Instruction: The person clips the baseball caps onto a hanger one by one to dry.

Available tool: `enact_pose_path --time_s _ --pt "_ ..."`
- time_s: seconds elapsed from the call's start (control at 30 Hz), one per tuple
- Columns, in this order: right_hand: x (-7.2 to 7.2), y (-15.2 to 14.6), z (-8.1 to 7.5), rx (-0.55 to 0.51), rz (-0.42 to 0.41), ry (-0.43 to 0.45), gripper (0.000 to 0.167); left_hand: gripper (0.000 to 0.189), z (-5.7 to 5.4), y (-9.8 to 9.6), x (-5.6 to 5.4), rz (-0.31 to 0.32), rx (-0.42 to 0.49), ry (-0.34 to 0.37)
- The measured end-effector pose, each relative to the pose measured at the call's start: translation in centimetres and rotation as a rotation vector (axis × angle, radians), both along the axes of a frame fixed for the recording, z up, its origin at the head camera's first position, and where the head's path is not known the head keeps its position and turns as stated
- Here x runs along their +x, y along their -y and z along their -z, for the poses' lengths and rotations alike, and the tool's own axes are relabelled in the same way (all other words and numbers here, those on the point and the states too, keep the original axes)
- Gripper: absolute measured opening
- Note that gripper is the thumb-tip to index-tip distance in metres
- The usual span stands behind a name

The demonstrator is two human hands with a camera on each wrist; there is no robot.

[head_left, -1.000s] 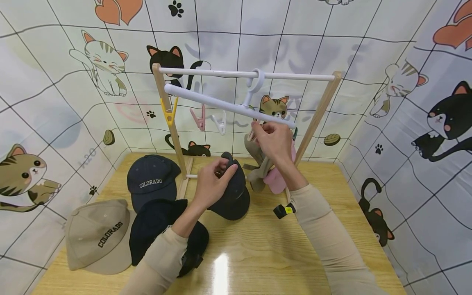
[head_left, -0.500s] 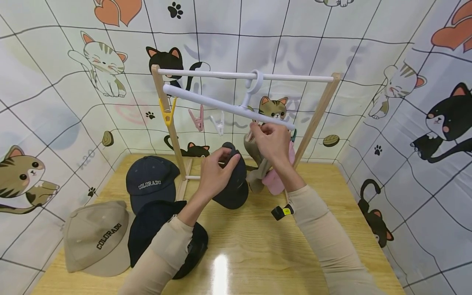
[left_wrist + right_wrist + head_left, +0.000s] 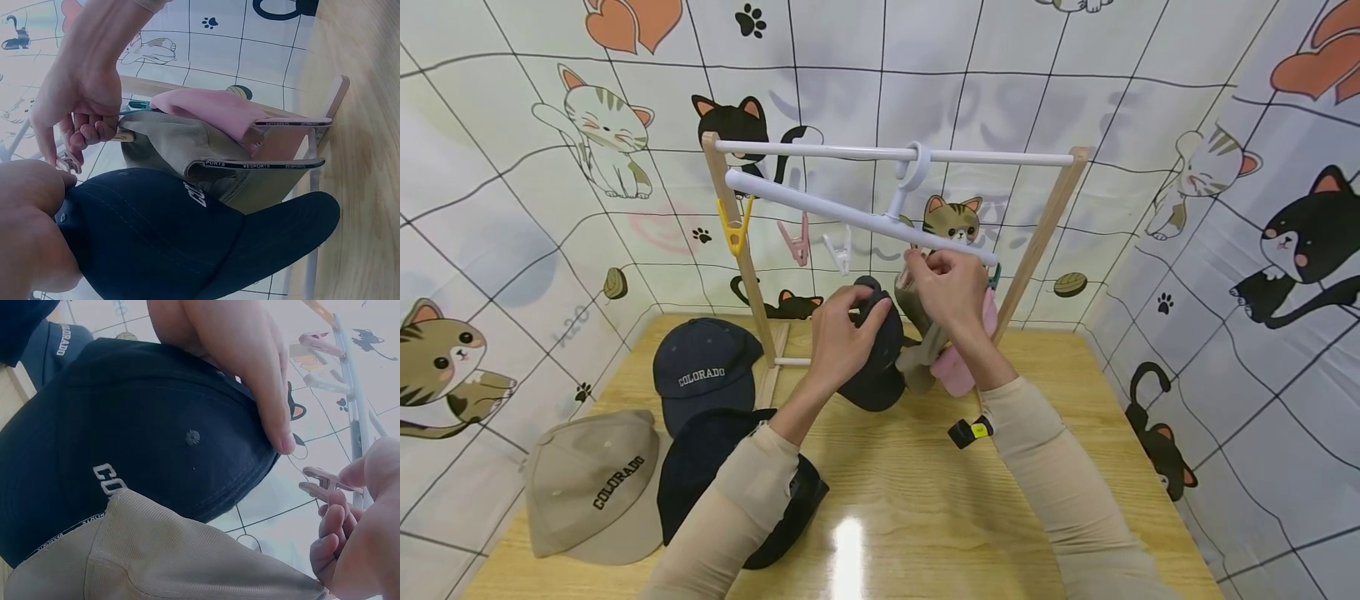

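My left hand (image 3: 842,337) grips a dark navy cap (image 3: 878,371) by the edge of its crown, thumb on one side and fingers on the other. The cap hangs in the air with its brim downward, white lettering partly hidden. Just under the low right end of a white hanger (image 3: 820,202), my right hand (image 3: 955,290) pinches a pale pink clothespin (image 3: 326,482). The clothespin's prongs stand apart, close to the navy cap's top edge. Beside them hang a grey-beige cap (image 3: 181,140) and a pink cap (image 3: 206,107), a green clip (image 3: 137,105) at their upper edge.
Yellow (image 3: 733,229), pink (image 3: 795,242) and white clothespins (image 3: 838,250) dangle under the hanger's left half. A wooden rack (image 3: 756,283) with a white rod carries the hanger. Navy (image 3: 703,358), beige (image 3: 591,492) and black caps (image 3: 715,467) lie on the table's left.
My left hand has raised the navy cap up and slightly to the right, nearer the clothespin. My right hand has stayed almost still at the hanger.
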State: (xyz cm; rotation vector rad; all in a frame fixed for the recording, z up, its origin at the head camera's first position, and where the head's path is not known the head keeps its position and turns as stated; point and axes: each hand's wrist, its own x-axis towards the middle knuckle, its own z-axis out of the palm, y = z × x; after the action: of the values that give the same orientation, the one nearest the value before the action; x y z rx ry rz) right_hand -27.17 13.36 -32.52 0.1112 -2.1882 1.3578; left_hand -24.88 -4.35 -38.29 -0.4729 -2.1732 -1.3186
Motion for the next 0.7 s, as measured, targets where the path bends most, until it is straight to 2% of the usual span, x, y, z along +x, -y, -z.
enact_pose_path --time_s 0.3,0.7 --pt "0.1 0.3 0.1 0.000 0.009 -0.045 0.040 0.022 -0.4 -0.6 -0.4 0.001 -0.013 -0.047" --pt "0.0 0.8 0.0 0.036 -0.005 -0.071 0.039 0.019 -0.5 -1.2 -0.5 0.030 -0.035 -0.074"
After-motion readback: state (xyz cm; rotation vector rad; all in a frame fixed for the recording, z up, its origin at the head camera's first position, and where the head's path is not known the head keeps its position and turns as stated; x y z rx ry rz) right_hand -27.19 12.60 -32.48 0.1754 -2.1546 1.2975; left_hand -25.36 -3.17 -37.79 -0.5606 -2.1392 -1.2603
